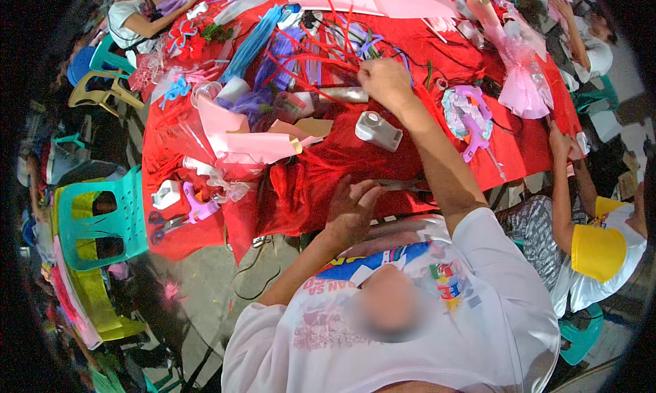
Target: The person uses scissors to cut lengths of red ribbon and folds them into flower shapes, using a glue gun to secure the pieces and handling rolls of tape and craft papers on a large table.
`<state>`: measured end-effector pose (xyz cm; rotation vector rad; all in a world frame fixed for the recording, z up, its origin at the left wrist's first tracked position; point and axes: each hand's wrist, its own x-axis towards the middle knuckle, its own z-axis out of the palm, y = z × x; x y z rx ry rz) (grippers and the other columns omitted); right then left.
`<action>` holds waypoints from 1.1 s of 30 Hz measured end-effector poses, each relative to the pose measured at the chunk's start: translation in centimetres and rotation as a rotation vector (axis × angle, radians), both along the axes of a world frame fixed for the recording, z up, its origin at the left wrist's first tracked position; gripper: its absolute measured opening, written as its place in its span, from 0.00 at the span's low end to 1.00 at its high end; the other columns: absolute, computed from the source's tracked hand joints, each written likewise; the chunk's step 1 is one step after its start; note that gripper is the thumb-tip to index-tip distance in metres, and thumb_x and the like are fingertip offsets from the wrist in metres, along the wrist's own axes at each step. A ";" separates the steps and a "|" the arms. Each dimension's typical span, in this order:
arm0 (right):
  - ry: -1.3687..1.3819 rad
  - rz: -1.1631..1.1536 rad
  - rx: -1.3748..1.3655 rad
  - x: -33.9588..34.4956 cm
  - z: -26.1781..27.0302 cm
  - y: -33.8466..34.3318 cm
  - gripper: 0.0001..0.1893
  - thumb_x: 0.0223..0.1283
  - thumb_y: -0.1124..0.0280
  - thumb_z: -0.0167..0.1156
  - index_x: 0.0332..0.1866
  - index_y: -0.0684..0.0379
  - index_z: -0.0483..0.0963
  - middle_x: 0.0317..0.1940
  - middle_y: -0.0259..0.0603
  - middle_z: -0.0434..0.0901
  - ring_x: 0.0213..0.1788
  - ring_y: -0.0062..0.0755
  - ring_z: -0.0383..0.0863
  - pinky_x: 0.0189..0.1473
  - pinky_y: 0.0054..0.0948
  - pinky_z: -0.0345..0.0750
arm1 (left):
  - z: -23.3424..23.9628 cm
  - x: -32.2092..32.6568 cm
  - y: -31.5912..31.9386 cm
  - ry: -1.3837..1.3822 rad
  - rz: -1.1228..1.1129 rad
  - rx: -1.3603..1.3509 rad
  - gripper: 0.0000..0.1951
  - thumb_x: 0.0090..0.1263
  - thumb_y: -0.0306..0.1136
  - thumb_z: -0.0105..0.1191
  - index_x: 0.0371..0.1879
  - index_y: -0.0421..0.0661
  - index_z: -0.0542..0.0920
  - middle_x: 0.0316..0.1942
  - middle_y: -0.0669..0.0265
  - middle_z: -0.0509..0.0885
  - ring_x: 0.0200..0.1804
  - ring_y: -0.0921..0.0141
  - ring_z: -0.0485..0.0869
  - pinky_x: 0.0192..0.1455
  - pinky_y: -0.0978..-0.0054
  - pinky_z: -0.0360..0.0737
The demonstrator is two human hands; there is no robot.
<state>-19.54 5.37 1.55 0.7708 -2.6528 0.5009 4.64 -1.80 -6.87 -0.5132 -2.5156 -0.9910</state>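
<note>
My right hand (387, 83) reaches over the far part of the table, its fingers closed on a bunch of thin red pipe cleaners (335, 60) that fan out to the left. My left hand (356, 203) is at the near table edge in front of my chest, its fingers loosely bent and apart, with nothing seen in it. Between the hands, a white plastic bottle or device (378, 130) lies on the red cloth (333, 160). Blue pipe cleaners (253, 42) and purple ones (282, 60) lie beyond, to the left. Pink wrapping paper (246, 144) lies left of centre.
Scissors (163, 226) and a lilac glue gun (199, 203) lie at the left table corner. Another lilac glue gun (475, 134) lies right of my right arm. A pink wrapped bouquet (523, 80) is at the right. A co-worker's hands (564, 146) are at the right edge. A green chair (102, 218) stands left.
</note>
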 end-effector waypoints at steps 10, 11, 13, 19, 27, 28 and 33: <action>-0.053 0.238 -0.185 3.7 6.6 9.9 0.07 0.51 0.72 0.57 0.30 0.65 0.76 0.24 0.47 0.78 0.29 0.42 0.78 0.34 0.35 0.73 | 11.3 -4.8 -2.5 0.306 0.278 0.009 0.18 0.57 0.23 0.53 0.48 0.44 0.75 0.49 0.60 0.76 0.56 0.62 0.72 0.60 0.54 0.65; -0.106 0.262 -0.225 4.6 7.3 10.8 0.07 0.51 0.71 0.57 0.29 0.64 0.77 0.25 0.46 0.79 0.31 0.41 0.79 0.35 0.35 0.73 | 12.3 -5.6 -2.5 0.349 0.286 -0.034 0.18 0.57 0.24 0.53 0.48 0.45 0.75 0.49 0.60 0.76 0.56 0.63 0.71 0.59 0.55 0.65; -0.213 0.319 -0.305 6.0 8.1 11.9 0.06 0.51 0.71 0.57 0.29 0.62 0.77 0.26 0.45 0.79 0.33 0.38 0.79 0.35 0.35 0.74 | 13.6 -7.2 -2.5 0.434 0.312 -0.119 0.17 0.57 0.25 0.53 0.48 0.46 0.75 0.49 0.61 0.76 0.58 0.64 0.70 0.58 0.55 0.67; -0.116 0.315 -0.328 7.5 8.0 14.5 0.05 0.49 0.74 0.59 0.28 0.64 0.77 0.25 0.40 0.74 0.33 0.34 0.73 0.35 0.28 0.69 | 13.5 -9.2 -1.7 -0.241 0.030 0.043 0.07 0.63 0.27 0.52 0.39 0.43 0.79 0.28 0.62 0.82 0.37 0.73 0.80 0.46 0.74 0.74; -0.656 0.404 -0.607 8.7 5.0 13.8 0.08 0.58 0.72 0.55 0.29 0.65 0.76 0.26 0.36 0.79 0.32 0.22 0.76 0.39 0.23 0.71 | 10.4 -9.8 0.5 -0.494 -0.257 0.991 0.05 0.63 0.28 0.55 0.35 0.41 0.80 0.29 0.70 0.81 0.27 0.81 0.74 0.28 0.84 0.70; -0.748 0.433 -0.651 8.9 4.7 13.5 0.07 0.59 0.73 0.54 0.30 0.65 0.76 0.26 0.35 0.78 0.34 0.21 0.76 0.42 0.22 0.71 | 10.5 -9.8 0.5 -0.556 -0.211 1.110 0.06 0.63 0.28 0.56 0.36 0.41 0.80 0.29 0.70 0.81 0.27 0.81 0.74 0.28 0.86 0.70; -0.991 0.469 -0.804 9.4 3.6 11.0 0.11 0.61 0.67 0.53 0.31 0.63 0.75 0.29 0.36 0.79 0.34 0.23 0.77 0.43 0.23 0.72 | 10.8 -9.8 0.7 -0.460 -0.151 1.417 0.06 0.63 0.28 0.55 0.38 0.43 0.78 0.36 0.64 0.82 0.27 0.81 0.77 0.28 0.87 0.75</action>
